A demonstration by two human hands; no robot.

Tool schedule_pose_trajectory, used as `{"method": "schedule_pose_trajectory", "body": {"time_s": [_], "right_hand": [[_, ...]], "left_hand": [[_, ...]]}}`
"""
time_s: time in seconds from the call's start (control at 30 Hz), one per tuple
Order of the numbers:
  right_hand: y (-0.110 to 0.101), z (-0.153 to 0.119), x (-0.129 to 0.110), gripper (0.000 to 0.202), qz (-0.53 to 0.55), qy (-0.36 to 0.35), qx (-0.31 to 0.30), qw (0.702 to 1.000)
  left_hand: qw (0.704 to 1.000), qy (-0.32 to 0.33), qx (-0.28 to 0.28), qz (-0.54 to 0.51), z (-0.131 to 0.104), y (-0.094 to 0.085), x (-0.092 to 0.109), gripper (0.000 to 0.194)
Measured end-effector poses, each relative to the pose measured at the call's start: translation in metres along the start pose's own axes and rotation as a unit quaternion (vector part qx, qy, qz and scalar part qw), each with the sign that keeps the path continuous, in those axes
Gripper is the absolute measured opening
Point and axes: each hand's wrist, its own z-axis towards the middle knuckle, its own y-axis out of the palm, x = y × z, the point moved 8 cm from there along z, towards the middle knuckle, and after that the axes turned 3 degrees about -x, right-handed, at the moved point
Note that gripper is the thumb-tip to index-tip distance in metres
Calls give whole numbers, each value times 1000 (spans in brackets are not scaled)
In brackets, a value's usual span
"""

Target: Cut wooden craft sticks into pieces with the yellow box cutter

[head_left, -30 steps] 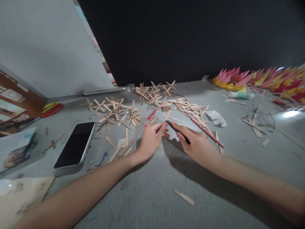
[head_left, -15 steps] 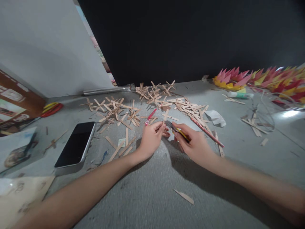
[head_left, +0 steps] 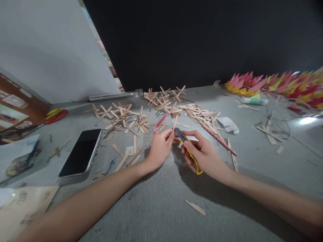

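Between its thumb and fingers, my left hand (head_left: 160,148) pinches a wooden popsicle stick (head_left: 175,121) that points up and away from me. My right hand (head_left: 203,151) is wrapped round a yellow utility knife (head_left: 189,148), its dark metal end against or very close to the stick beside my left fingertips. Whether the blade is touching the wood I cannot tell. Just beyond my left hand lies a red, clear-wrapped tube-like item (head_left: 159,123). A pointed piece of cut stick (head_left: 194,207) rests on the grey surface nearer to me.
Piles of crossed sticks (head_left: 121,116) and loose sticks (head_left: 202,116) spread behind my hands. A phone (head_left: 80,153) lies left, a red striped straw (head_left: 219,139) and white paper scrap (head_left: 228,125) right. Pink and yellow paper crafts (head_left: 244,84) sit by the black panel (head_left: 202,40).
The utility knife has turned in my right hand, so more of its yellow handle shows below the palm. My left hand stays nearly in place with the stick.
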Motion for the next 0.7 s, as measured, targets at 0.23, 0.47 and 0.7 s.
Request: {"method": "schedule_pose_trajectory", "body": {"time_s": [0.23,0.47,0.7], "right_hand": [[7,-1,3,45,63,30,-15,997],[-2,4,-2,40,94,35,-27,995],[-34,1,-55,20,-343,-230,126,902]], "left_hand": [[999,5,8,37,-1,-3,-2,36],[1000,5,8,-14,3,-3,4,32],[992,-50,-43,-107,-1,14,-1,34]]}}
